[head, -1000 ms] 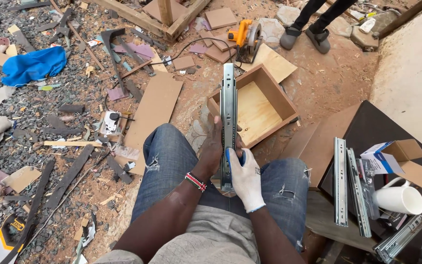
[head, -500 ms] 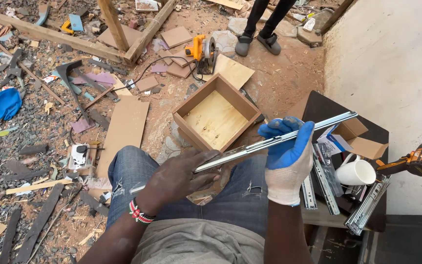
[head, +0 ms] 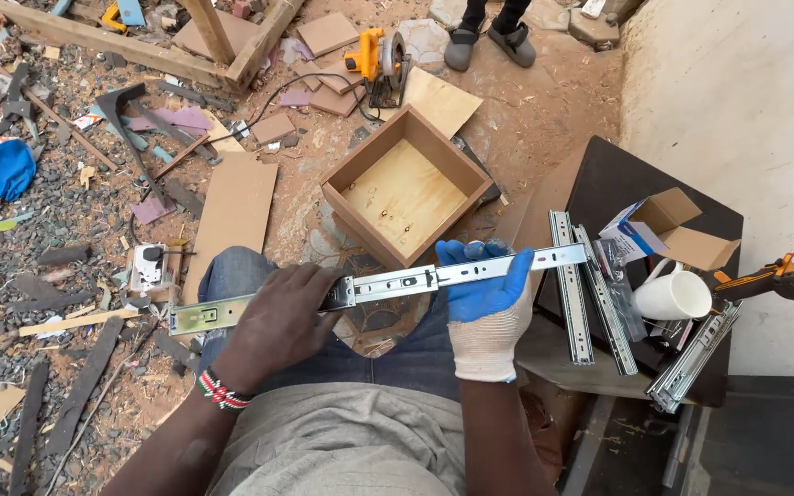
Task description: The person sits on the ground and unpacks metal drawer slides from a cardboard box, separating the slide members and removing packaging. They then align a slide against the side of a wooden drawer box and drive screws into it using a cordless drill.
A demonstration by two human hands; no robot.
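I see the metal drawer slide (head: 379,287) lying nearly level across the lap, long axis left to right, right end slightly higher; left hand (head: 277,321) and gloved right hand (head: 487,294) both clasp it.

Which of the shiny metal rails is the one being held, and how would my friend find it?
Start at the open wooden box on the dirt. Just below it, across the person's lap, lies a long silver drawer slide, gripped by the bare left hand and the blue-gloved right hand. Unlike the other slides lying on the dark board, it is pulled out long and held in the air.
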